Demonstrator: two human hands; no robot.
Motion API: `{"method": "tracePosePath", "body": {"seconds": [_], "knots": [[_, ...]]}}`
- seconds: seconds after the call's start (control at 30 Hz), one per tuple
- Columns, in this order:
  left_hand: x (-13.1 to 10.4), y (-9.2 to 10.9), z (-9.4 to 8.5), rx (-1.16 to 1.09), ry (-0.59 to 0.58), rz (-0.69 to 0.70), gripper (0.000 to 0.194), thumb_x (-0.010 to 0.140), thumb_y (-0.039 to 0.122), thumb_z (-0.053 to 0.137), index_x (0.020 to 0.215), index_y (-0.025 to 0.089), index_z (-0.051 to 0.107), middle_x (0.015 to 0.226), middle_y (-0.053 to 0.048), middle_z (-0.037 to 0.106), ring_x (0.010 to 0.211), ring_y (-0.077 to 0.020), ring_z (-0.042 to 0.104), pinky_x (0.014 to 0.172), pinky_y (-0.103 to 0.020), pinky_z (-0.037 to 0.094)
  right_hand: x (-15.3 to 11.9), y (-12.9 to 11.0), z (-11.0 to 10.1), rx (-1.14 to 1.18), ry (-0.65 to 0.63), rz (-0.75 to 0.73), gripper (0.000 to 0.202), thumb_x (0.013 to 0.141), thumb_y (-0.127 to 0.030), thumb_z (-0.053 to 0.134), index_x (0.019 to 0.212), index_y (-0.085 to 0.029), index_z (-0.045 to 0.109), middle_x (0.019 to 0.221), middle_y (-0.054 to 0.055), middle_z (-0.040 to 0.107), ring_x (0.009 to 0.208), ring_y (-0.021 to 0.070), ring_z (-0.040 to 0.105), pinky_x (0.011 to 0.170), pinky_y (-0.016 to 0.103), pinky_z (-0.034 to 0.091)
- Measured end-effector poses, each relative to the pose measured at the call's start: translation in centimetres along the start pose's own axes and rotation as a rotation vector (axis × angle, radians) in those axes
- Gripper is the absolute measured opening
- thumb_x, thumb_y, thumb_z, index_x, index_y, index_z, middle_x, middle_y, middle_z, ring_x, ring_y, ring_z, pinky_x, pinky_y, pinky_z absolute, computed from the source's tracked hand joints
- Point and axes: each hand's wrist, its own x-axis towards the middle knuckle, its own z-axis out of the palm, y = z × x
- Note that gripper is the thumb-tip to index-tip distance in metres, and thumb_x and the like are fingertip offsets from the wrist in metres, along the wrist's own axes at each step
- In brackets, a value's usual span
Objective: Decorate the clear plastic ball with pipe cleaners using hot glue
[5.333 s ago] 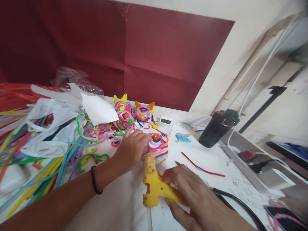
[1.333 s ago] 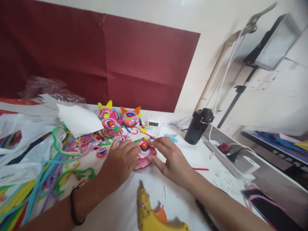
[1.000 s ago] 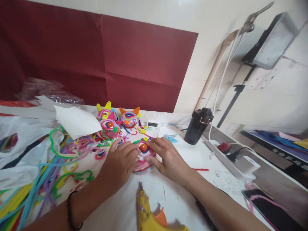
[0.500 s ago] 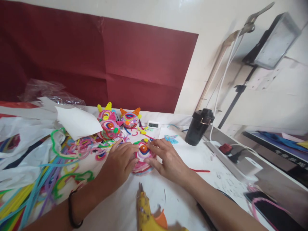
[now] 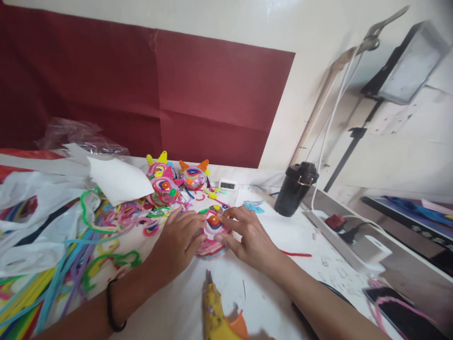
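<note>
A round, colourful pipe-cleaner piece with an orange disc in its middle rests on the white table. My left hand is curled against its left side, and my right hand presses on its right side with thumb and fingers. Between them they hold the piece. A yellow glue gun lies just in front of it, its nozzle pointing toward the piece.
Finished-looking decorated balls stand behind my hands. Pipe cleaners cover the left side, below a white sheet. A black bottle, power strip, phone and small display also lie around.
The whole view has shifted slightly, so things appear a little further right and lower. My hands keep nearly the same hold on the piece.
</note>
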Motion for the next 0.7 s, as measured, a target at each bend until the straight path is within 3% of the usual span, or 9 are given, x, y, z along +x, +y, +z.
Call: {"method": "tracePosePath", "body": {"seconds": [0.33, 0.53, 0.7], "knots": [[0.06, -0.03, -0.14, -0.007, -0.031, -0.003, 0.013, 0.093, 0.018, 0.048, 0.101, 0.02, 0.058, 0.109, -0.009, 0.073, 0.107, -0.0266, 0.065, 0.104, -0.056, 0.038, 0.1, -0.35, -0.48, 0.011, -0.023, 0.029, 0.033, 0.096, -0.045, 0.054, 0.112, -0.02, 0.069, 0.109, 0.012, 0.066, 0.099, 0.0267, 0.059, 0.081, 0.042, 0.042], [0.35, 0.0, -0.11, -0.114, 0.022, 0.032, 0.012, 0.091, 0.014, 0.051, 0.1, 0.019, 0.057, 0.105, -0.009, 0.071, 0.104, -0.0231, 0.064, 0.095, -0.041, 0.05, 0.1, -0.36, -0.45, 0.01, -0.017, 0.033, 0.034, 0.097, -0.045, 0.052, 0.111, -0.02, 0.07, 0.109, 0.013, 0.066, 0.099, 0.0271, 0.058, 0.08, 0.042, 0.042], [0.27, 0.25, -0.39, -0.155, -0.017, -0.002, 0.016, 0.091, 0.015, 0.05, 0.106, 0.019, 0.054, 0.12, -0.014, 0.062, 0.115, -0.0247, 0.059, 0.097, -0.042, 0.051, -0.01, -0.11, -0.34, 0.009, -0.018, 0.037, 0.03, 0.095, -0.04, 0.058, 0.112, -0.019, 0.069, 0.109, 0.012, 0.066, 0.101, 0.0276, 0.059, 0.082, 0.043, 0.042]]}}
